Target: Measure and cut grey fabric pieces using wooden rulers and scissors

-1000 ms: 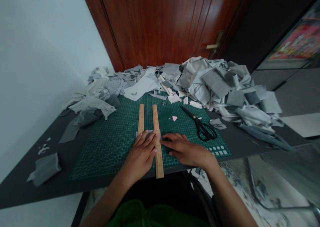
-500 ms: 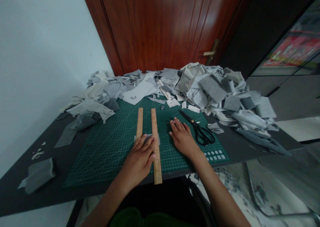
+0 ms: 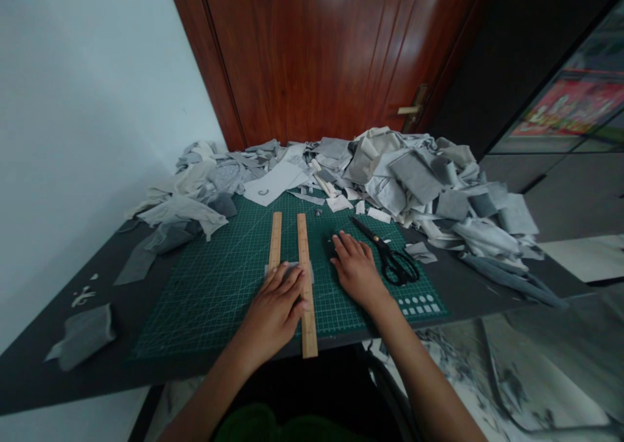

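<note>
My left hand [image 3: 277, 305] lies flat, fingers stretched, across two wooden rulers. One ruler [image 3: 275, 237] is on the left; the longer-looking right ruler [image 3: 306, 312] reaches past the table's front edge, with my thumb against it. Under the hand and rulers is a small grey fabric piece [image 3: 292, 268], mostly covered. My right hand [image 3: 358, 270] rests palm down on the green cutting mat [image 3: 209, 286], fingers extended. By its fingertips is a dark patch too unclear to name. Black-handled scissors [image 3: 390, 253] lie just right of that hand, apart from it.
A large heap of grey and white fabric scraps [image 3: 419, 175] lines the back and right of the table. More scraps [image 3: 195, 211] lie at the left, and a folded grey cloth [image 3: 88, 335] sits near the left edge. Behind stands a wooden door [image 3: 312, 58].
The whole view has shifted slightly. Both hands, the rulers and the scissors keep the same places on the mat.
</note>
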The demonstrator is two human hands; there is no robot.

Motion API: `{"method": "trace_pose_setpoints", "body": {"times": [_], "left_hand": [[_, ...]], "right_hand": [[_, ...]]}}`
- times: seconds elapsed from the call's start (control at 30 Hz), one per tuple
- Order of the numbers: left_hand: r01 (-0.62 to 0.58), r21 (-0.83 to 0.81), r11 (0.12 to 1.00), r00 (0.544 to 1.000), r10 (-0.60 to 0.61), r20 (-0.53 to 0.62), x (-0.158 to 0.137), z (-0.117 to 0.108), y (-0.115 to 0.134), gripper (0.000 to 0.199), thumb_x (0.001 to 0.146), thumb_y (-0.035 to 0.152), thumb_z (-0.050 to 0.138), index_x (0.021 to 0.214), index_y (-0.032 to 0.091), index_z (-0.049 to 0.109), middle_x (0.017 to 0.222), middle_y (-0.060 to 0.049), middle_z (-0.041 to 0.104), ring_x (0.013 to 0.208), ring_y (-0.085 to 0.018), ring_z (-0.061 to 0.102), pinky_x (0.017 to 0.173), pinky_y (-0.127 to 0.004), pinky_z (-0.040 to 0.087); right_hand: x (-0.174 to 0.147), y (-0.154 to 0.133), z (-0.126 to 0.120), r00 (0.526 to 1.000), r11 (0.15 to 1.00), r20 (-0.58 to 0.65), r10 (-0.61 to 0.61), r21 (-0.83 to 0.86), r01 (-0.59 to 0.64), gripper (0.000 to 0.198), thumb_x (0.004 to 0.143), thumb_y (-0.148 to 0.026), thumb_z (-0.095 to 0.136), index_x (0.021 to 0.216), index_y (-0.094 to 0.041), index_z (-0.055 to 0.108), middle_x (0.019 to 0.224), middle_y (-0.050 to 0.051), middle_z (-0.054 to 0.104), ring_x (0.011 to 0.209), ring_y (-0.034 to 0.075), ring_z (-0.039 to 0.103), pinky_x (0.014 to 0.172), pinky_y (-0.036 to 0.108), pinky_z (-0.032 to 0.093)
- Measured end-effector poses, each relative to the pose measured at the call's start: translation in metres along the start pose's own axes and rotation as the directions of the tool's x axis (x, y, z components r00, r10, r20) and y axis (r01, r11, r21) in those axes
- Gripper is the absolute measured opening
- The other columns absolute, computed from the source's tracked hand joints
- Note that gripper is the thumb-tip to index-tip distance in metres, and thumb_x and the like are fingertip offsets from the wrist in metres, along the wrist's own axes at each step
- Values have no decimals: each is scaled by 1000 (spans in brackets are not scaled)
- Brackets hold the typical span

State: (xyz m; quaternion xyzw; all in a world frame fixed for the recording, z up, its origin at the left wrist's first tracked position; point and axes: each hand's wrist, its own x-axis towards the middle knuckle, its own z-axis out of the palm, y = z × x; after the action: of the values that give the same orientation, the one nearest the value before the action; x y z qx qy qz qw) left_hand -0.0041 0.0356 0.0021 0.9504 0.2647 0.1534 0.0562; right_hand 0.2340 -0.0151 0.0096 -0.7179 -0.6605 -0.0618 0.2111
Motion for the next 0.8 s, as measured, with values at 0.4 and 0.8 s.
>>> {"method": "trace_pose_setpoints", "body": {"times": [0.4,0.8], "left_hand": [[15,-4,1000,1000,-15,17,0,0,0,56,102,34,52,155,19,41,161,-7,44,154,-31,30,126,-55,28],[13,-46,999,1000,-13,-17,-1,-1,2,54,101,33,52,153,20,44,160,-8,46,153,-31,31,126,-56,28]], "right_hand": [[-7,7,2,987,977,81,137,152,-148,32,92,-2,48,113,-12,71,106,18,67,100,29,60,92,40,46],[-8,-26,-28,994,843,20,108,529,-102,13,98,-17,55,110,-18,62,89,5,67,82,21,65,76,32,49]]}}
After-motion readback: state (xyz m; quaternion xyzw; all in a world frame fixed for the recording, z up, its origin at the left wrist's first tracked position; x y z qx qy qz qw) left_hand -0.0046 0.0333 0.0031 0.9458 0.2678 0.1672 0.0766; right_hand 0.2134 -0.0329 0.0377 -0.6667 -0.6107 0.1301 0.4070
